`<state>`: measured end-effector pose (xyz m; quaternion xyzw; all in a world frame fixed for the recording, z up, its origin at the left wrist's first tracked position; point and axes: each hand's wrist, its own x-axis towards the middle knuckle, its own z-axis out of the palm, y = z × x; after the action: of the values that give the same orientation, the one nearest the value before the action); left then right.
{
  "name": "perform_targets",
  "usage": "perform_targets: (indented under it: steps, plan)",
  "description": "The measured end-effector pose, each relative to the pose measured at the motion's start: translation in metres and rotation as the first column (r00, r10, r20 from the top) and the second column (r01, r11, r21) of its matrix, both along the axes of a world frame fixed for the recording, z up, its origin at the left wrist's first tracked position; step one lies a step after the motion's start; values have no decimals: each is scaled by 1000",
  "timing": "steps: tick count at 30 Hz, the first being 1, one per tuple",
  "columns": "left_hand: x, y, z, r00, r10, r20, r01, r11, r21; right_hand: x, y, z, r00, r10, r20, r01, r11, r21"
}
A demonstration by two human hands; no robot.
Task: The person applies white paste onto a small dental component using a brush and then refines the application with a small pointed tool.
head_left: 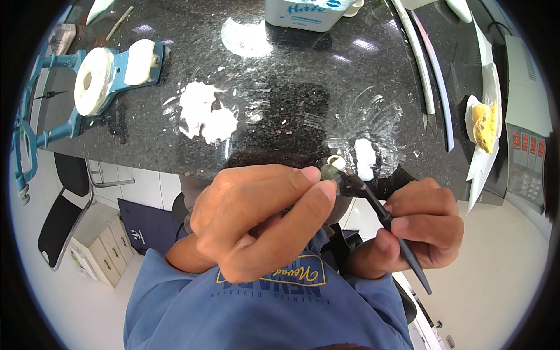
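Note:
Between the thumb and index finger of my left hand (262,219) is a small dark greenish piece (332,172), partly hidden by the fingertips. A cream-coloured ring shape (336,161) shows at its far side; whether the two are joined I cannot tell. My right hand (424,224) grips a slim black-handled tool (382,211) like a pen. The tool slants up to the left, and its brownish tip meets or nearly meets the greenish piece. Both hands are at the near edge of the counter. Just beyond them lies a small heap of white powder (365,158).
Larger white powder patches (207,114) spread over the dark speckled counter (286,76). At left stands a blue dental articulator (119,76) with white plaster mounts. A white tub (306,14) is at the back. Long tools (417,55), a yellow dental cast (485,125) and a grey device (525,146) occupy the right.

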<state>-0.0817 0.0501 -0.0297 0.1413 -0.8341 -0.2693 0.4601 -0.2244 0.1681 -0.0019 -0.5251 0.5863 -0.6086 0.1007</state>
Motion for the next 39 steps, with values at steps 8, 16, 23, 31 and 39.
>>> perform_targets:
  steps: [8, 16, 23, 31, 39]
  plan:
    - [0, -1, 0, 1000, -5, 0, 5, 1000, -12, -3, 1, 1, 999, 42, 4, -42, 999, 29]
    - [0, 0, 2, 1000, 10, 19, -10, 1000, -2, 1, 0, -1, 1000, -19, 4, 19, 1000, -5]
    - [2, 0, 4, 999, -4, 47, 3, 1000, 10, 0, 1, -1, 1000, -18, -4, 18, 1000, -4]
    - [3, -1, 3, 999, 8, 44, -9, 1000, 8, 1, 1, -3, 1000, -19, 17, 19, 1000, -21]
    - [-2, -7, -3, 988, -60, -143, 65, 997, 29, 7, 8, 7, 914, -277, 296, 289, 957, 3]
